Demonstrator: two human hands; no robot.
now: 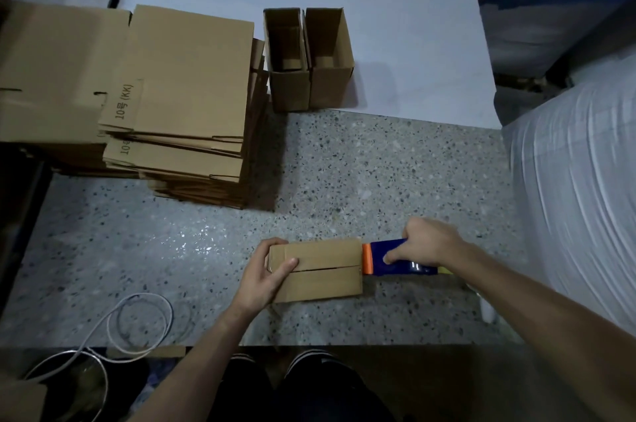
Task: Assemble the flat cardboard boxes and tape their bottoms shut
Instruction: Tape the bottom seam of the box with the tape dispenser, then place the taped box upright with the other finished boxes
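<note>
1. The box (316, 270) under assembly lies on the speckled table (344, 180), near its front edge, with closed flaps facing up and the seam running left to right.
2. The left hand (265, 273) grips the box's left end, thumb laid across the top.
3. The right hand (426, 246) is closed around a blue tape dispenser (395, 258). Its orange front edge touches the box's right end at the seam.
4. A stack of flat boxes (186, 94) sits at the far left.
5. Two assembled boxes (308, 58) stand open-topped, side by side and touching, on a white sheet (395, 42), just beside the stack.
6. A white cable (137, 318) lies coiled at the near left.
</note>
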